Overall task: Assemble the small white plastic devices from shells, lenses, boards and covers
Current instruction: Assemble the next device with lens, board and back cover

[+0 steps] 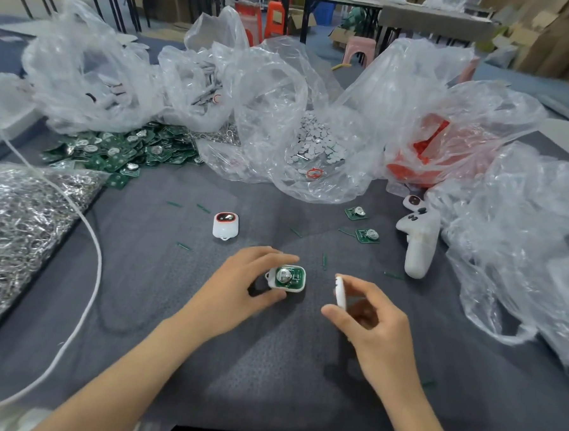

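while left hand (239,290) grips the shell (298,290), right hand (374,324) pinches an edge-on cover (340,294).

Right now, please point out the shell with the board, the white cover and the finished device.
shell with the board (293,277): head view, green board face.
white cover (340,294): head view, thin edge.
finished device (223,230): head view, white lower body.

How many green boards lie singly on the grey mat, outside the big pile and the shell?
2. The far board lies by the clear bags; the near board lies just closer, both left of the white controller. Bags may hide more.
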The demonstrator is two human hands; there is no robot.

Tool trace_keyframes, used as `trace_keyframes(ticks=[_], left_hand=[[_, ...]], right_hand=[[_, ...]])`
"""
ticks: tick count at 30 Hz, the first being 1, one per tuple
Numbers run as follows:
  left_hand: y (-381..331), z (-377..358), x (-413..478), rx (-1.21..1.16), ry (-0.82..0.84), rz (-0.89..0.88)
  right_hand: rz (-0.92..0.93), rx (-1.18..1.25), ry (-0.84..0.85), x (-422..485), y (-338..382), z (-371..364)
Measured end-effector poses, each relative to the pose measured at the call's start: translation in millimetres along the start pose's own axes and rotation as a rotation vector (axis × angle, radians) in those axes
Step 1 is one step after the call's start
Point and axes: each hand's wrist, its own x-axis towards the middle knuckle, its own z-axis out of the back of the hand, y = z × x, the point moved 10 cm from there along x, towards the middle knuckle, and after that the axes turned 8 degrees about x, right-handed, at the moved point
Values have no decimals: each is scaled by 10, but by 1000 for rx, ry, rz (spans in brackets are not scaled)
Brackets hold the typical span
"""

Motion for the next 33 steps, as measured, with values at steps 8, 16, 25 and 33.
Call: trace_keyframes(ticks=[8,16,25,33], left_hand=[[55,-61,52,25,-36,-71],[96,-65,54,-1,-19,-20],[201,-33,-20,-108,-16,84],[250,-26,-29,-91,-35,108]], right_hand=[[34,-39,42,-6,-32,-32],[24,2,112,66,-52,-76],[264,-434,348,406,326,-660],[200,-538,514,505,122,-871]])
